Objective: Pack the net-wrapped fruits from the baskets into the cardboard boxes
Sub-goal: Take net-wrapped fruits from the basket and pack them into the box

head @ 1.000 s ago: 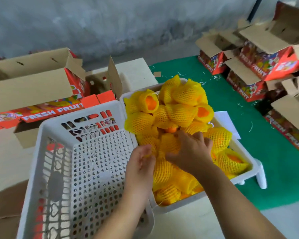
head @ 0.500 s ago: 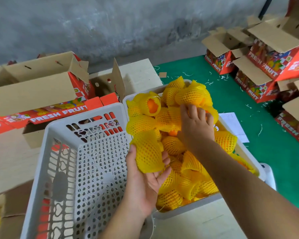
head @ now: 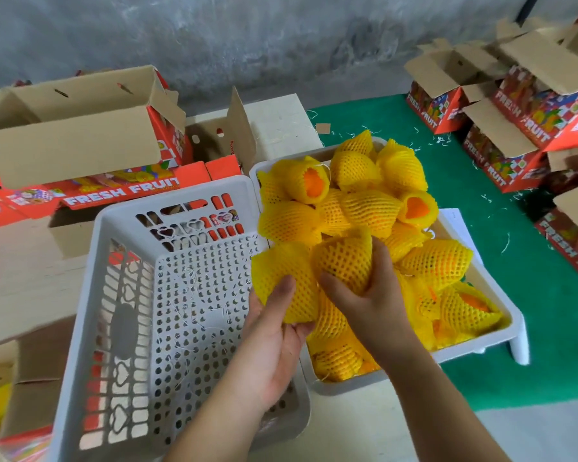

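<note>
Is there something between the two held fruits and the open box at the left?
Yes. The empty white basket lies between the left hand, the right hand and the open box; the fruits must pass over it.

From my feed I read "FRESH FRUIT" in white on the red side of the cardboard box (head: 121, 191) at ten o'clock. The same words, tilted, run along the red boxes (head: 521, 125) stacked at two o'clock. Nothing else is legible.

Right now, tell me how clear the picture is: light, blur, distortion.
Head view: soft, even light, no glare or hard shadows; the wrapped fruit and both hands are sharp; the cardboard boxes at the left blur slightly; wide-angle lens bends the grey basket near the edges.
</note>
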Tool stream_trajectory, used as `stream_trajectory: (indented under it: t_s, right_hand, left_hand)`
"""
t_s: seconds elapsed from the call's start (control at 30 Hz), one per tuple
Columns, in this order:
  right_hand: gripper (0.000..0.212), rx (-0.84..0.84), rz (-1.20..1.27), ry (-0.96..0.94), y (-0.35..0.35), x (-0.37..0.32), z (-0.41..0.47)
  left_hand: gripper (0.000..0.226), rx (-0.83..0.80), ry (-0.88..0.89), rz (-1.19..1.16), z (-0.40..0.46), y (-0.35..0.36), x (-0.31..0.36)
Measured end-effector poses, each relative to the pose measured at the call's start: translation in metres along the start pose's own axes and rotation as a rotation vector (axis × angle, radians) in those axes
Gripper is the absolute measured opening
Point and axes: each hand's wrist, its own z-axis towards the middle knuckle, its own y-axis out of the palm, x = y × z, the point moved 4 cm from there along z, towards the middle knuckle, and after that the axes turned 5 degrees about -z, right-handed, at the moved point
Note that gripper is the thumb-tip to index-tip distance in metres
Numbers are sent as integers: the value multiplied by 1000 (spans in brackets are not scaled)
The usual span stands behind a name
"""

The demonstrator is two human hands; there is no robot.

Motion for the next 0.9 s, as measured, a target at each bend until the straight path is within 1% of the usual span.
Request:
stream_trajectory:
  t_s: [0.07, 0.1, 0.17, 0.2, 0.27, 0.33, 0.4, 0.47, 0.63, 0.7, 0.77, 0.83, 0.9]
  right_hand:
    - [63, -113, 143, 68, 18, -2, -16]
    - [63, -164, 199, 112, 25, -3, -21]
    - [56, -237, 280, 196, 39, -8, -30]
    - [52, -243, 282, 204, 44, -13, -33]
    - [47, -226, 201, 166, 62, -27, -42]
    - [50, -221, 146, 130, 92, -43, -55]
    - [54, -224, 139, 123, 133, -52, -73]
    - [55, -266, 133, 126, 184, -59, -93]
    - [53, -467, 198, 221, 336, -69, -152]
    - [51, -515, 134, 216, 396, -73, -169]
    - [48, -553, 61, 244, 450, -75, -180]
    - [46, -606, -39, 334, 495, -73, -185]
    - [31, -705, -163, 479, 533, -62, -185]
  left_hand:
    - [104, -72, 26, 22, -6, -8, 7]
    - [105, -97, 25, 30, -11, -14, 12]
    - [107, -90, 34, 97, -20, -32, 23]
    - [106, -76, 42, 154, -25, -42, 30]
    - [103, -59, 59, 278, -38, -63, 45]
    - [102, -66, 68, 341, -52, -90, 63]
    - [94, -79, 97, 304, -71, -123, 88]
    - [80, -61, 130, 206, -96, -162, 119]
    - [57, 117, 138, -170, -162, -289, 200]
    - [57, 232, 155, -167, -182, -343, 231]
    - [48, 390, 161, -51, -194, -393, 260]
    - [41, 531, 79, -29, -200, -436, 278]
    - [32, 636, -17, -89, -195, -469, 287]
